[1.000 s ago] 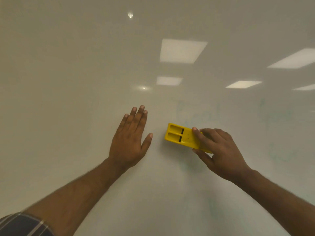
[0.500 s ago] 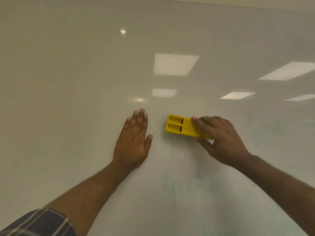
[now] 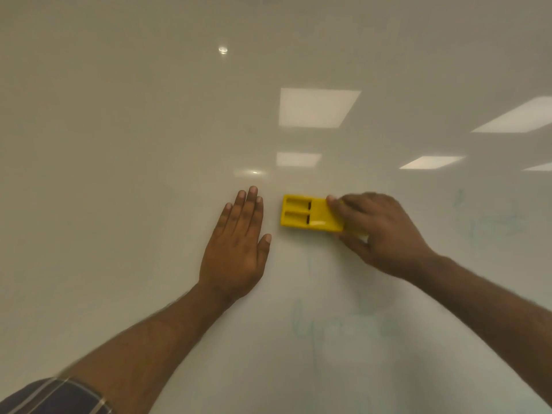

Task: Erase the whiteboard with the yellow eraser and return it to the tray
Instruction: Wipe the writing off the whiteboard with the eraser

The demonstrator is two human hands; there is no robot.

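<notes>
While the left hand (image 3: 236, 249) stays flat against the whiteboard (image 3: 119, 144), its fingers (image 3: 248, 207) stretched out and holding nothing, the right hand (image 3: 379, 234) has carried the eraser (image 3: 310, 215) upward over the last second. The eraser lies pressed on the board just past the left thumb tip, its long side level, and the right fingers (image 3: 337, 204) are closed over its right end, thumb below and fingertips on top. A second ago green writing showed faintly just above those fingers; that patch now looks wiped, so the stroke seems to have done its work there. Pale green traces remain: a scrawl (image 3: 337, 327) well below the right fingers, and more marks (image 3: 490, 219) off to their right, beyond the wrist. By my reading the wiping is partly done, and these ghosted areas still want passes, likely with firm pressure since the ink looks smeared rather than fresh. No tray is in view, so the return step lies further ahead.
</notes>
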